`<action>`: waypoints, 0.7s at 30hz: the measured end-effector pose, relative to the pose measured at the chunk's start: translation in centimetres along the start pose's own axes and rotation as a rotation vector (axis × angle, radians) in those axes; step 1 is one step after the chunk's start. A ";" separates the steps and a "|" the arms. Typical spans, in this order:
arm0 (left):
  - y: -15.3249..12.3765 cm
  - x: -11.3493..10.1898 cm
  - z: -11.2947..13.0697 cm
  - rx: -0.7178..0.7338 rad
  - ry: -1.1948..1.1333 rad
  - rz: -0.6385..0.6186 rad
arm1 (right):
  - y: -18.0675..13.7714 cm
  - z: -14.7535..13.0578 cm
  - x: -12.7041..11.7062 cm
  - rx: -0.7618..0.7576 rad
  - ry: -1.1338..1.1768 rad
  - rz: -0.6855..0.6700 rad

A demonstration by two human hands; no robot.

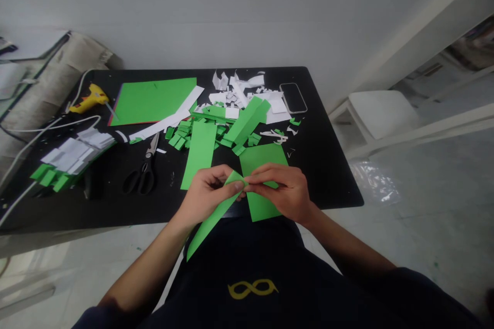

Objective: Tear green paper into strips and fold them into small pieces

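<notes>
A long green paper strip (211, 222) slants down toward my lap, its upper end between my hands. My left hand (210, 187) is closed on it, thumb pressed on top near that end. The fingertips of my right hand (283, 187) pinch the strip's upper tip; the exact fold there is hidden by the fingers. Under my right hand lies a larger green sheet (264, 208). Another green strip (199, 151) lies flat just beyond my left hand. Black-handled scissors (144, 169) rest on the table to the left.
Green and white paper pieces (224, 118) are heaped mid-table, with a phone (293, 98) to their right. On the left are a yellow glue gun (92, 98), white cables and a stacked paper piece (75, 157). A white stool (382, 113) stands right of the black table (324, 164).
</notes>
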State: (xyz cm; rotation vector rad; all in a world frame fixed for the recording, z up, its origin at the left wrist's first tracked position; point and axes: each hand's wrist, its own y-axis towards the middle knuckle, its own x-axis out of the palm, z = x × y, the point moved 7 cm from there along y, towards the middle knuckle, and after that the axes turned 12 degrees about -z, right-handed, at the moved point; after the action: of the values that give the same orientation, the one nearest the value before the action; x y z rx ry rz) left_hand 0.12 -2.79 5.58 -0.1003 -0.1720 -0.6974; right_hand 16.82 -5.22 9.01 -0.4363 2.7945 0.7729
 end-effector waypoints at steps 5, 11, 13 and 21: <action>0.0 0.0 0.0 0.005 -0.005 -0.001 | 0.1 -0.1 0.1 0.000 -0.007 -0.002; 0.1 0.0 0.1 0.001 0.003 0.001 | 0.0 -0.1 0.1 -0.009 -0.003 -0.004; 0.1 0.0 0.1 -0.002 0.008 0.005 | 0.0 0.0 0.1 -0.011 -0.007 0.000; 0.1 0.0 0.2 -0.007 0.034 0.011 | -0.1 0.2 0.0 -0.003 -0.008 0.000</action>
State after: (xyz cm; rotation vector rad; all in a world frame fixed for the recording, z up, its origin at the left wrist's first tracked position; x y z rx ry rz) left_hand 0.18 -2.71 5.75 -0.0959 -0.1367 -0.6881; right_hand 16.86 -5.23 8.81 -0.4328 2.7866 0.7771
